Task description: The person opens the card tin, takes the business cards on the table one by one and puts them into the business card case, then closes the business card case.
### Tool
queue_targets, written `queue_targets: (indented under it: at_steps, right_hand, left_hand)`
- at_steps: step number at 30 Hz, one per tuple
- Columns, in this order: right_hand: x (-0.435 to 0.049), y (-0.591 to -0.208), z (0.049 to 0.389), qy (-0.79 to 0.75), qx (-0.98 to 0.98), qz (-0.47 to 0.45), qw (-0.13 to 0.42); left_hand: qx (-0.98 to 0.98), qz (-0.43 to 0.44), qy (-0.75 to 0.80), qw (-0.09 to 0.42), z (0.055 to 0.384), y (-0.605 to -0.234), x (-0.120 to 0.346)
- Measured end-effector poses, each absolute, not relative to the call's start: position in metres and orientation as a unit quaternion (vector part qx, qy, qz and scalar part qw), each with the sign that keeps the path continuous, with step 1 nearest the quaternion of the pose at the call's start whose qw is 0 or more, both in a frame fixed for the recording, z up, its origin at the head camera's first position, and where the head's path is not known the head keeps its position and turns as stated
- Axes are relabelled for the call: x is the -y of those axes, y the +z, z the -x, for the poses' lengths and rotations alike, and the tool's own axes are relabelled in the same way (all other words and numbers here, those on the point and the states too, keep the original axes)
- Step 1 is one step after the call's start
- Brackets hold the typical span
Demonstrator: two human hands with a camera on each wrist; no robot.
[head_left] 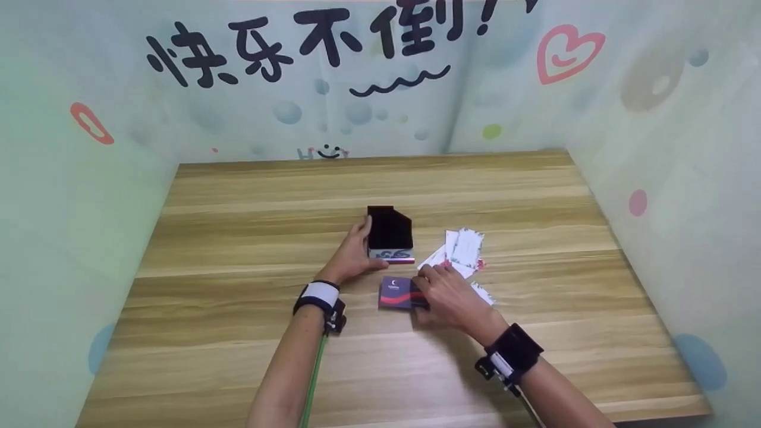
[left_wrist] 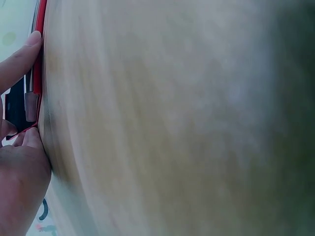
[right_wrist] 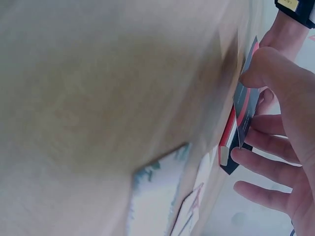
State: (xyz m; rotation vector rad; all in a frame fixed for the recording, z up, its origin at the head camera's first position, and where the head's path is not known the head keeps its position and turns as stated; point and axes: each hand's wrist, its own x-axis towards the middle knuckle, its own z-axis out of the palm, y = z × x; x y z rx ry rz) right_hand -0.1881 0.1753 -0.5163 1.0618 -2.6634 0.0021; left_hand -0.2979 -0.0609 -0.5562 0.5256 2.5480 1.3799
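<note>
Two hands at work over a wood-grained tabletop [head_left: 238,226], as seen from within the room. The left hand [head_left: 351,255] grasps one open box [head_left: 390,229], its thumb at the box's near edge and its fingers along the left side. The box, with a black interior and one slanted corner, lies directly to the right of this grip; the left-wrist view shows its edging to be red. At its near end, beside the thumb, show one grey-and-white patterned panel [head_left: 385,254] and one narrow shiny strip [head_left: 404,260]. Whether the box has further contents, and how many, cannot be told.

The right hand [head_left: 449,297] pinches one purple card [head_left: 395,292] with a red wave between thumb and fingers. The card extends to the left of that grip, on the near side of the box and apart from the left hand; whether it is a single or folded sheet cannot be told.

Just beyond the right hand lies one overlapping group of white cards [head_left: 468,246], at least three in number, two of them near-upright as viewed. One further white card [head_left: 483,293] with a leafy border lies just to the right of the grip, partly covered by the hand.
</note>
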Motion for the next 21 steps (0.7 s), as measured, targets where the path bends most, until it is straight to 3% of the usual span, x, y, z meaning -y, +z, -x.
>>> queue_targets:
  at_steps: [9,16,21]
  right_hand:
    - [-0.172,-0.51,0.209,0.005,0.919,-0.36,0.16]
    - [-0.166,-0.503,0.225,0.008,0.929,-0.345,0.136]
    - [-0.161,-0.498,0.239,-0.016,0.926,-0.346,0.148]
  left_hand:
    - [-0.866,-0.169,0.46,0.101,0.298,-0.555,0.062]
    - [-0.865,-0.181,0.461,0.082,0.299,-0.556,0.061]
    - [-0.858,-0.188,0.472,0.075,0.299,-0.557,0.061]
